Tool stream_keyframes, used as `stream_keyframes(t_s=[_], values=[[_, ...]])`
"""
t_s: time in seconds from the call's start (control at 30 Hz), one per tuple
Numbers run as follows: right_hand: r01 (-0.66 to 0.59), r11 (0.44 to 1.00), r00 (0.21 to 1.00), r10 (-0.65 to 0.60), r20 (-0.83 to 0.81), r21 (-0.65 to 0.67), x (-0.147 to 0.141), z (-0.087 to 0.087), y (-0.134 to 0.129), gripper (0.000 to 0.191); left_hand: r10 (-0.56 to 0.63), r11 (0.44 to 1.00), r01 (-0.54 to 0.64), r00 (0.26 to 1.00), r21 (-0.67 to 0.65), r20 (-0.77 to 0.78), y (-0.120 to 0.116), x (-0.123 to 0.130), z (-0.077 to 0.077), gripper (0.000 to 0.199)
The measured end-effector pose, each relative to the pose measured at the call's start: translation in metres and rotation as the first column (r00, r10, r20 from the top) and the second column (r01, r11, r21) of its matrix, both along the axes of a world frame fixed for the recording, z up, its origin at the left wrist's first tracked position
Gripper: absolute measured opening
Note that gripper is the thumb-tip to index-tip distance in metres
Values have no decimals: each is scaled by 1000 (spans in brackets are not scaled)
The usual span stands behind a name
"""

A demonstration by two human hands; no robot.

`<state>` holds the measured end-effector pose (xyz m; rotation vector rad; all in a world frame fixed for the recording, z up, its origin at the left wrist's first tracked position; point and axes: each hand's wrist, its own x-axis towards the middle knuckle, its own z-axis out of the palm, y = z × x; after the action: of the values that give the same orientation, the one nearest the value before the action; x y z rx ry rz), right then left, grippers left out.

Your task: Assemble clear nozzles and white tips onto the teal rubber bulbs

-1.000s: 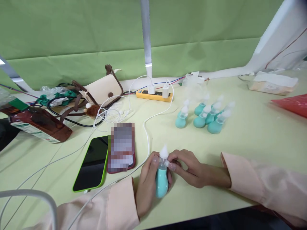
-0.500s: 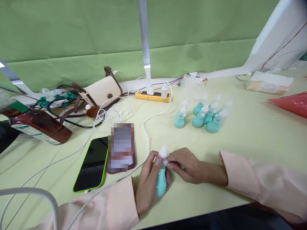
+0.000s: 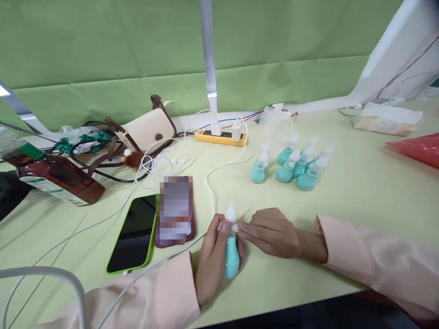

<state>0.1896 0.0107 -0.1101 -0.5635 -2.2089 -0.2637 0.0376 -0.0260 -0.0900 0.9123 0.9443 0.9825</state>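
Note:
My left hand (image 3: 214, 260) is wrapped round a nasal aspirator (image 3: 232, 260) with a turquoise bulb, a clear neck and a white pointed tip. It is held nearly upright, tip away from me, just over the table's near part. From the right, the fingertips of my right hand (image 3: 274, 233) meet the small clear knob on the side of the neck. Its fingers are pressed together, with the thumb below. Farther back on the table, several similar turquoise nasal aspirators (image 3: 307, 180) stand upright in a loose group with white tips up.
Left of my hands lie a phone in a green case (image 3: 132, 233) and a phone in a red case (image 3: 174, 210). A white cable (image 3: 207, 183) runs past them to a yellow power strip (image 3: 219, 138). Behind are a handbag (image 3: 149, 130), a brown bottle (image 3: 61, 178) and a tissue pack (image 3: 387, 119).
My right hand's fingers have straightened and turned slightly at the side knob, the hand rising a little. The aspirator's tip leans slightly more left. My left hand keeps its grip.

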Motion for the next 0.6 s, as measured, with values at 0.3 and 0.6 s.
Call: stream_keyframes(t_s=[0.3,0.6], values=[[-218,973,966,204,158,77,12,10,5,31,-15,1000,14,1000,-13,-17,-1,-1,-2,24],[-124,991,975,115,189,39,9,11,2,21,-36,998,41,995,49,-96,0,-1,-1,24]])
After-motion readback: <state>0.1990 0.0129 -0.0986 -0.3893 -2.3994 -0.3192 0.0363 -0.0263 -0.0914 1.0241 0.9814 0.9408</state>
